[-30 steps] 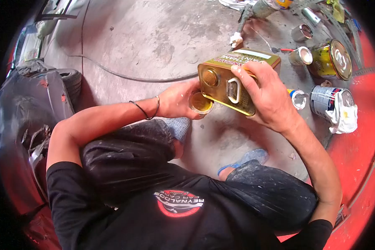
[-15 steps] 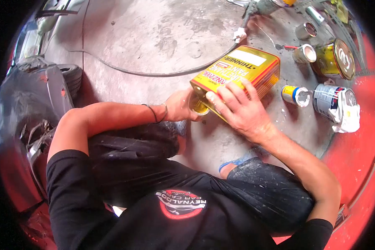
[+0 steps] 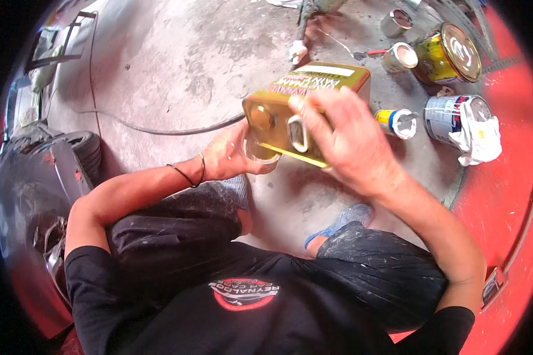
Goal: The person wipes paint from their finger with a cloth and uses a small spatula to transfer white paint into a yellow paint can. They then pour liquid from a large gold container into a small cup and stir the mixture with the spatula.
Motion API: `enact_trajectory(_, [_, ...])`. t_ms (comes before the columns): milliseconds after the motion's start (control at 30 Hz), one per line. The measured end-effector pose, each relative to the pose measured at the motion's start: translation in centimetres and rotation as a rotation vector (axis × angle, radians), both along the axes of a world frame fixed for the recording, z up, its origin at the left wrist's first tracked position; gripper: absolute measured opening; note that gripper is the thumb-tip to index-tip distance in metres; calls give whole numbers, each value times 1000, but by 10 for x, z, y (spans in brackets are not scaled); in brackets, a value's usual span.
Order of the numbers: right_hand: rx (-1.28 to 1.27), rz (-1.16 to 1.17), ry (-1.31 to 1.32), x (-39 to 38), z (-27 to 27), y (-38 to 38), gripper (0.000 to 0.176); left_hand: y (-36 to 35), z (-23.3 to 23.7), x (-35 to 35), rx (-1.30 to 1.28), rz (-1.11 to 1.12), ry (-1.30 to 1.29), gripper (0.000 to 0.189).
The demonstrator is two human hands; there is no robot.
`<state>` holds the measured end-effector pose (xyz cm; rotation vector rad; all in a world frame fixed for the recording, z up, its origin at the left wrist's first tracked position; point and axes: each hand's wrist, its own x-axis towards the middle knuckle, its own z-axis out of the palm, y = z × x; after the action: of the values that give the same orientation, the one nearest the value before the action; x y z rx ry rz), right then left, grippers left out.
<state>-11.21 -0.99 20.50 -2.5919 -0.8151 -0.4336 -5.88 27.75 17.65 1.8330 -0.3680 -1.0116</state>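
A crouching person's left hand [image 3: 225, 157] curls snugly around a small round cup [image 3: 259, 152], held low over stained concrete. Just above the cup hangs the near end of a rectangular yellow metal tin [image 3: 275, 115], its long axis running away up and to the right. The right hand [image 3: 346, 142] clamps the tin from the side, fingers hooked over its top edge; paint-smeared round cans [image 3: 456, 115] stand apart at right.

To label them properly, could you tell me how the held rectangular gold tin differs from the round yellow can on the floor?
The rectangular gold metal tin is box-shaped, held aloft by the right hand; the round yellow can is cylindrical, resting on the floor. Both are yellow-toned metal.
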Motion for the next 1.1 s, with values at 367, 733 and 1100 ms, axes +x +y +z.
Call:
enact_trajectory(367, [-192,-182,292,79,13,-120,110,-83,6,61,9,-178,-565,77])
enact_trajectory(733, [-379,82,335,176,42,-131,90,-67,-18,73,-77,-176,-661,81])
enact_trajectory(1100, [-455,-160,150,183,49,-177,75,-122,-61,80,-100,-388,-781,74])
